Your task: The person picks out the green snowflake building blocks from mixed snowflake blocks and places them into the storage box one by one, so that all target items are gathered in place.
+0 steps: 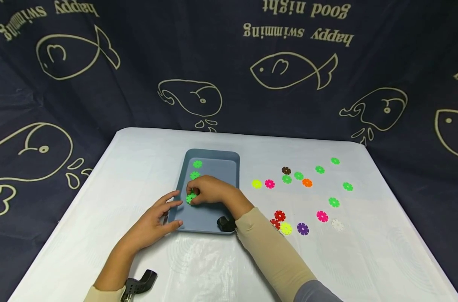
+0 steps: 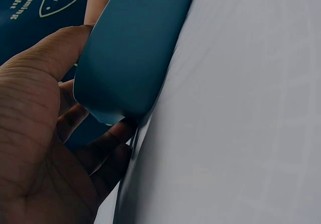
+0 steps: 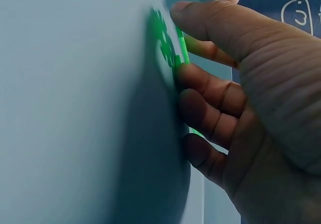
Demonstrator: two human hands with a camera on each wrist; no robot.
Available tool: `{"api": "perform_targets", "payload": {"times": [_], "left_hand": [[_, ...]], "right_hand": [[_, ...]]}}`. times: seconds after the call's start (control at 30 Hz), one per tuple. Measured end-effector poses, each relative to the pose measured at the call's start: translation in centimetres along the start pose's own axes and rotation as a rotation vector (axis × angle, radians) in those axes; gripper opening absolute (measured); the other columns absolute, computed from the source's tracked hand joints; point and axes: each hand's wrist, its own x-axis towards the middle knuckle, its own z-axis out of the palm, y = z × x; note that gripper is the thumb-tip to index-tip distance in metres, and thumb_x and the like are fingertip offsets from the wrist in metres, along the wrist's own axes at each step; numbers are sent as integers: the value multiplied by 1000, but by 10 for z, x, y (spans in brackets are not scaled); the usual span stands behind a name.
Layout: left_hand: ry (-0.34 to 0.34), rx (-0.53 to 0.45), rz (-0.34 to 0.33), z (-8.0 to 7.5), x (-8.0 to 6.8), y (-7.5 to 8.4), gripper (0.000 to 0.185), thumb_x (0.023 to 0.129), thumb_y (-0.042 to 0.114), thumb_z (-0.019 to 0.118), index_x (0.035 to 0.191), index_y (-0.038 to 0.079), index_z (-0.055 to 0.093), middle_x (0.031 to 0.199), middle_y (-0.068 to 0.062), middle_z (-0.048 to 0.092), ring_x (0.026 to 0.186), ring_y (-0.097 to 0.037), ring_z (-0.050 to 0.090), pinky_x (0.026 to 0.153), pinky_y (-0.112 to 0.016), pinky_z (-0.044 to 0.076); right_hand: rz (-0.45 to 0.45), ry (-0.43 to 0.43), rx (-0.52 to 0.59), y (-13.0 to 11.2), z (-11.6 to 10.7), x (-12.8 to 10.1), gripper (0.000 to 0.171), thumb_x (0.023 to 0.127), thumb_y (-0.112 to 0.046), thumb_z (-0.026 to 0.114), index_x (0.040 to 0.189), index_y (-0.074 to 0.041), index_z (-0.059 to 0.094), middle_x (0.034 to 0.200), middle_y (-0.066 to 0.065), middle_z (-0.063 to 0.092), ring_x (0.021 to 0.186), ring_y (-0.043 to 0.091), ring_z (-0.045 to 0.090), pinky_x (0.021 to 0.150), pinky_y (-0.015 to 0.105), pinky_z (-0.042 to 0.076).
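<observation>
On the near-left part of the blue tray [image 1: 229, 161], the right hand [image 1: 210, 191] pinches a green disc [image 1: 191, 198]; the left hand [image 1: 153, 222] grips the tray's corner. Released carelessly, the disc could skid off.

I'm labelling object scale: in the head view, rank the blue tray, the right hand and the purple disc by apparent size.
1. blue tray
2. right hand, closed on a green disc
3. purple disc
</observation>
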Motion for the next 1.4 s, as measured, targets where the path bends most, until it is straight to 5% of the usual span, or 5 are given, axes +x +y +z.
{"api": "perform_targets", "payload": {"times": [0.5,0.83,1.1,1.4], "left_hand": [[3,13,9,2,3,-2,56,90,31,76,137,7,59,158,-5,34,141,-33,35,102,-42,46],[4,7,6,1,2,-3,56,90,31,76,138,8,59,158,-3,34,142,-30,34,101,-22,41],[-6,-2,0,2,1,-3,56,91,32,75,138,8,58,158,-3,33,142,-31,34,103,-37,45],[2,4,-7,3,1,-2,56,90,32,75,137,8,59,158,-3,34,143,-31,33,103,-22,39]], "right_hand": [[23,-4,10,1,-1,-3,23,86,-23,80,105,-16,70,89,-5,62,82,9,55,73,22,45],[27,-5,46,0,-4,-3,21,87,-20,79,106,-14,70,88,-4,62,80,10,56,72,23,46],[19,34,102,-1,-15,-13,27,89,-20,77,112,-11,69,90,-4,62,81,11,55,73,23,47],[-6,160,191,3,-38,-44,30,89,-18,76,116,-6,68,113,11,68,99,22,62,85,29,50]]}}
